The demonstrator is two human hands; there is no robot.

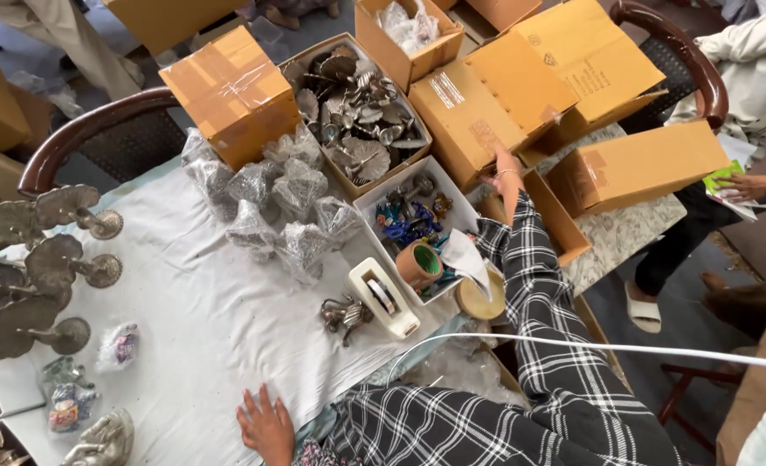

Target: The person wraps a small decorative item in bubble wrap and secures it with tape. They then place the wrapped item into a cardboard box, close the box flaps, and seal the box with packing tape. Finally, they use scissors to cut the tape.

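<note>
Head view: we see both hands.
Left hand (266, 425): open, flat on white tablecloth (201, 328), at 6 o'clock.
Right hand (507, 170): fingers touching brown cardboard box (478, 108), at 1 o'clock; grip unclear to us.

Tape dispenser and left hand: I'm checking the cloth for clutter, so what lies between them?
Only a small metal figurine, close beside the tape dispenser; the head view shows bare white cloth down to the left hand.

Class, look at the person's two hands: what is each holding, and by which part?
Nothing is clearly held. The right hand touches the brown cardboard box at its lower edge; the left hand lies flat on the white tablecloth.
</note>
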